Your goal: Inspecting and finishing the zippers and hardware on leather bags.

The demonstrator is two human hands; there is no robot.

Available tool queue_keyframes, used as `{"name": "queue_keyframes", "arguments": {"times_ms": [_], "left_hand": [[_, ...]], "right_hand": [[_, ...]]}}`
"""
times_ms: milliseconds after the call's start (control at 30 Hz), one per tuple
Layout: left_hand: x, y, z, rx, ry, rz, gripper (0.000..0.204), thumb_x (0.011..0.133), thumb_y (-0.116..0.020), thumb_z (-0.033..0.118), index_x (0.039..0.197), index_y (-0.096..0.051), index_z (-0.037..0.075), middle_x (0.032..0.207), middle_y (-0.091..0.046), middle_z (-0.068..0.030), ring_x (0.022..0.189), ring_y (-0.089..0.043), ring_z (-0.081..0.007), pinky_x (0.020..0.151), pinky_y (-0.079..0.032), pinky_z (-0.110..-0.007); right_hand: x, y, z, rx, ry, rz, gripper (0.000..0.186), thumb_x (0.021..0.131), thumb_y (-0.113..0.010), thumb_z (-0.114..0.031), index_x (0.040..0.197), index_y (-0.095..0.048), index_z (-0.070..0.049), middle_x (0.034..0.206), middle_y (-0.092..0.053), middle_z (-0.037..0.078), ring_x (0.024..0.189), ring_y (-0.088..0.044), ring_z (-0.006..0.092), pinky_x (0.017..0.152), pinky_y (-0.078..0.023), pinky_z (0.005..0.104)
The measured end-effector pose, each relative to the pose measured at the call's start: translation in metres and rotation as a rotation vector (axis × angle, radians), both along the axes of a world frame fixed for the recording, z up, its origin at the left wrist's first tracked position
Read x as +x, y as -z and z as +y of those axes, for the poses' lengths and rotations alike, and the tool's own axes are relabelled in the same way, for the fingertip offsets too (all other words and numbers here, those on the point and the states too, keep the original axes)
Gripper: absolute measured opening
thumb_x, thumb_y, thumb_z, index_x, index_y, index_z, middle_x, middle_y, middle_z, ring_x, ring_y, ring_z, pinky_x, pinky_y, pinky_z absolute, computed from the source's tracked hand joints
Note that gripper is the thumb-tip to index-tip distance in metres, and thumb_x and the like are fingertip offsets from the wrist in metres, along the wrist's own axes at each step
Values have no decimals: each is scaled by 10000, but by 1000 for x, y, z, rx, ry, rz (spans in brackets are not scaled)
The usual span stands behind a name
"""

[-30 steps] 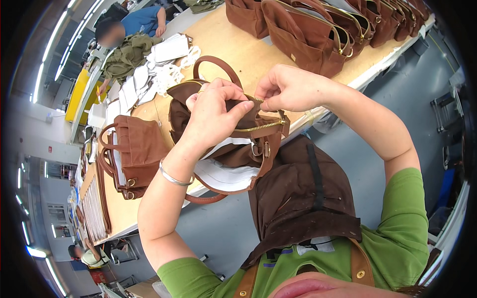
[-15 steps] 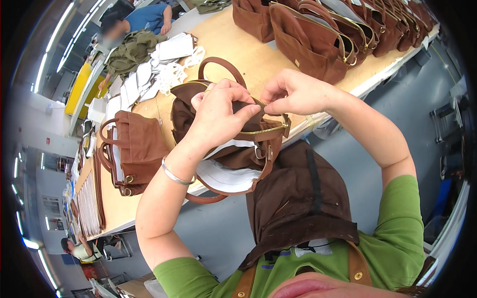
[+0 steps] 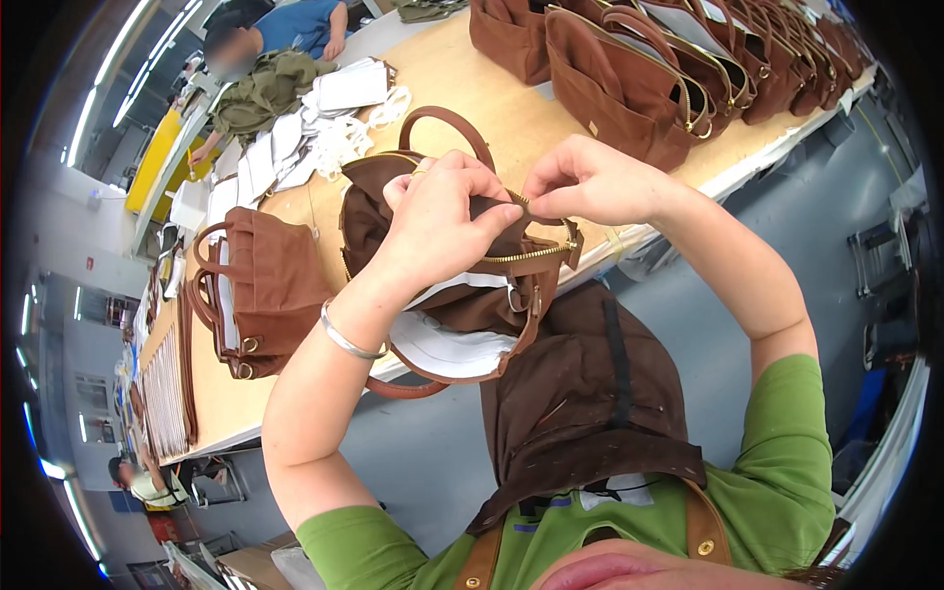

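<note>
A brown handbag [image 3: 460,323] stands unzipped at the table's near edge, with a brass-toothed zipper [image 3: 531,262] around its mouth. Dark lining shows inside, and a white inner layer [image 3: 452,346] is exposed on the near side. My left hand [image 3: 447,211] reaches over the opening and pinches the dark fabric by the zipper, thumb against fingers. Just right of it, my right hand [image 3: 590,182] pinches the zipper's edge at the bag's right end. The fingertips of both hands are close together and cover what lies between them. One rolled handle [image 3: 450,120] arches up behind my left hand.
A second brown handbag [image 3: 270,285] stands at left on the wooden table [image 3: 501,108]. Rows of brown bags [image 3: 615,88] fill the back right. White pieces [image 3: 295,147] and olive cloth [image 3: 265,93] are piled at the back left, near a person in blue [image 3: 295,34].
Both hands keep their pinch at the zipper, with only slight finger movement. The whole view has shifted a little.
</note>
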State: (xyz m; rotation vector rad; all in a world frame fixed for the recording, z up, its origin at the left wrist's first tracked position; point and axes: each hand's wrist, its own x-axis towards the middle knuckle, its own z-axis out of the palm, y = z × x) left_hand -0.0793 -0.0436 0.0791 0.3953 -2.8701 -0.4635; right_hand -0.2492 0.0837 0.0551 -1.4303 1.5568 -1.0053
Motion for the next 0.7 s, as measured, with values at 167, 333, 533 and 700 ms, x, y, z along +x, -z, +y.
{"name": "queue_keyframes", "arguments": {"times_ms": [167, 333, 533, 700], "left_hand": [[-4, -4, -5, 43, 117, 8, 152, 781, -733, 175, 865, -677, 61, 984, -620, -49, 964, -586, -208, 864, -437, -340], [-7, -13, -29, 195, 258, -24, 176, 774, -743, 190, 914, -699, 94, 858, -648, -50, 869, -609, -190, 908, -339, -382], [-17, -24, -44, 430, 277, -211, 277, 779, -753, 128, 1017, -661, 19, 908, -684, -90, 859, -649, -191, 765, -501, -314], [-20, -29, -51, 382, 343, -323, 258, 809, -729, 155, 1013, -673, 6, 906, -681, -103, 854, -637, -195, 777, -492, -312]], "right_hand": [[-1, 14, 0, -82, 8, -15, 216, 819, -724, -199, 745, -650, -9, 630, -562, -1, 608, -488, 82, 573, -413, 269], [-2, 6, 0, -99, 20, 22, 196, 810, -742, -168, 763, -647, -4, 621, -557, 0, 594, -485, 78, 549, -407, 265], [-5, 7, 2, -79, 21, 26, 184, 804, -745, -152, 778, -654, 6, 623, -568, 1, 589, -490, 75, 545, -406, 262], [-4, 7, 1, -67, 9, -18, 174, 797, -747, -138, 757, -652, 2, 618, -563, -10, 585, -482, 68, 540, -398, 254]]}}
